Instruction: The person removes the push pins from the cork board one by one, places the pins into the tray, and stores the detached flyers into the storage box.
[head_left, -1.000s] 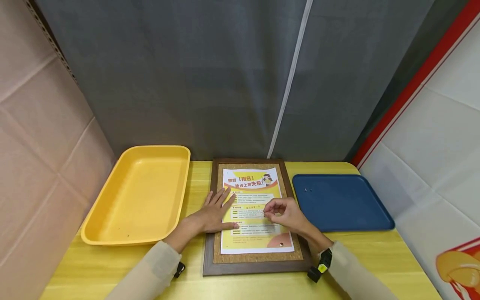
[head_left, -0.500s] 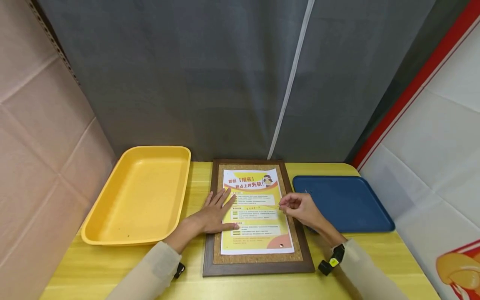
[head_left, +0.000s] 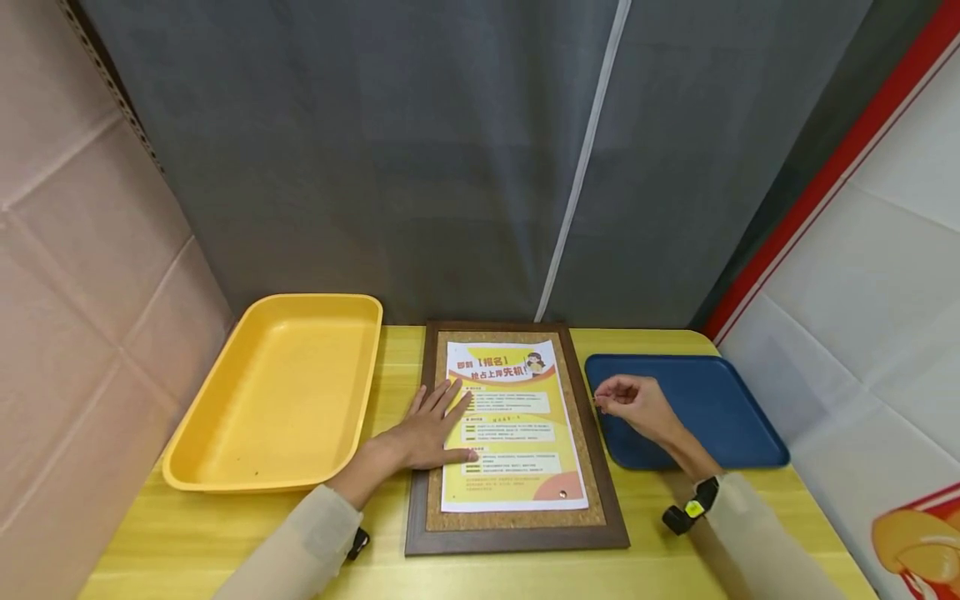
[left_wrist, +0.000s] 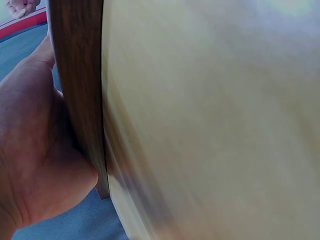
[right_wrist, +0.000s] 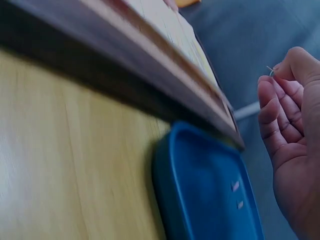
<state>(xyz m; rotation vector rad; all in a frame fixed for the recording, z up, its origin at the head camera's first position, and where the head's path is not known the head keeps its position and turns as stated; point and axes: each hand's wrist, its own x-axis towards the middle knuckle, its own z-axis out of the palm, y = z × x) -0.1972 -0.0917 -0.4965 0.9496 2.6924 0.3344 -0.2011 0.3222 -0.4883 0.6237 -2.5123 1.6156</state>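
A yellow printed poster [head_left: 510, 467] lies on a corkboard with a dark wooden frame [head_left: 517, 540]. Spread over the poster's left edge, my left hand [head_left: 429, 432] presses it with straight fingers; in the left wrist view the palm [left_wrist: 40, 145] lies along the frame's side. A thumbtack [head_left: 562, 494] sits at the poster's lower right corner. My right hand [head_left: 637, 404] is over the left part of the blue tray [head_left: 705, 417], pinching a small thumbtack [right_wrist: 271, 71] between thumb and index finger, its thin point showing in the right wrist view.
Two small pins [right_wrist: 235, 186] lie in the blue tray, which stands right of the board. A deep yellow tray [head_left: 300, 383] stands on the left of the table [head_left: 420, 575]. A grey curtain [head_left: 375, 167] hangs behind, with pale walls at both sides.
My right hand has moved right, from over the poster's middle, past the frame's right side, to over the blue tray. My left hand stays on the poster.
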